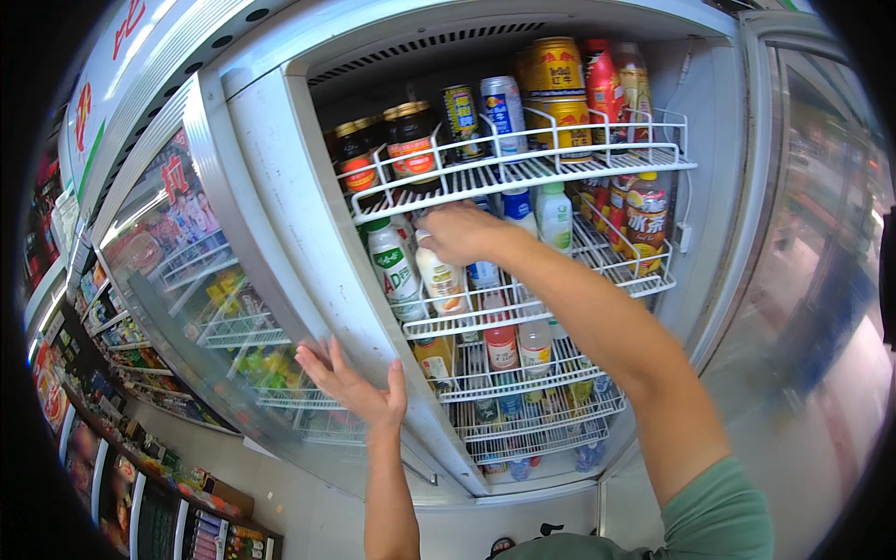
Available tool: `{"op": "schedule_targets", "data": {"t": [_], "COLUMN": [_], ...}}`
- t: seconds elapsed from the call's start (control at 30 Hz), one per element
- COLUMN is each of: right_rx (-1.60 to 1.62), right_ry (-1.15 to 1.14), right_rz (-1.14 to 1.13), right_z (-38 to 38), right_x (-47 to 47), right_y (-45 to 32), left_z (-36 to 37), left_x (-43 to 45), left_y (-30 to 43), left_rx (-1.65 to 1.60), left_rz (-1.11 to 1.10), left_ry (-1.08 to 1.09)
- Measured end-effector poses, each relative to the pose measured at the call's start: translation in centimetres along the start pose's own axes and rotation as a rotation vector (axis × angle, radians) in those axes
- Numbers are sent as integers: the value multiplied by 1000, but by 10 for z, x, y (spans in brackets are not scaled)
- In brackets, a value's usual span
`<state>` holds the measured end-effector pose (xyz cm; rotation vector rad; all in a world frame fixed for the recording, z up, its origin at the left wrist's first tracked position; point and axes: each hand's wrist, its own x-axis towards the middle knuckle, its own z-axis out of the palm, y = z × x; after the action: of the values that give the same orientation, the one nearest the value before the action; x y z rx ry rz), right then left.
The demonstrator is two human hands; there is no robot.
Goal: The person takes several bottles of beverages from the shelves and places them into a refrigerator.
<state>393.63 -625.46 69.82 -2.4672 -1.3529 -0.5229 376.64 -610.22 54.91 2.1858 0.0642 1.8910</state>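
My right hand point(458, 231) reaches into the open drinks fridge point(350, 350), its fingers curled around the top of a cream-coloured plastic drink bottle point(441, 280). That bottle stands upright behind the wire rail of the second shelf point(483, 320); my fingers hide its cap. On its left is a white bottle with a green cap point(395, 269). My left hand point(357, 388) is raised in front of the fridge's white centre post point(315, 231), fingers spread and nothing in it. Whether it touches the post I cannot tell.
Above my right hand, the top wire shelf point(532, 171) holds dark jars point(413, 150) and Red Bull cans point(556, 70). An open glass door point(805, 210) stands at the right, a closed one point(210, 280) at the left. Stocked store shelves point(154, 469) line the lower left.
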Motion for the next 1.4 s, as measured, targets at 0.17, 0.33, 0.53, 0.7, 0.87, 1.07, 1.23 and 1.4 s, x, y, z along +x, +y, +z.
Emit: {"op": "schedule_targets", "data": {"t": [0.17,0.33,0.53,0.7,0.87,1.07,1.23,1.4], "right_rx": [-38,18,143,357,512,345,-57,-114], "right_ry": [284,579,775,744,278,-998,-943,-626], "right_rz": [86,14,-181,-91,110,741,1294,1599], "right_z": [30,35,55,141,236,335,309,286], "right_x": [-13,-49,-158,-223,-308,-500,-676,-663], "right_y": [-8,-12,-26,-39,-59,-79,-159,-194], "left_z": [3,7,6,2,-5,-1,0,-18], "left_x": [1,0,-3,-2,3,-4,-51,-116], "left_y": [4,7,12,4,6,11,58,136], "left_rx": [-66,-97,8,-18,-59,-314,-651,-1211], "left_rz": [9,30,31,25,3,-45,-10,-35], "left_ry": [29,45,-18,24,-10,50,-115,-449]}}
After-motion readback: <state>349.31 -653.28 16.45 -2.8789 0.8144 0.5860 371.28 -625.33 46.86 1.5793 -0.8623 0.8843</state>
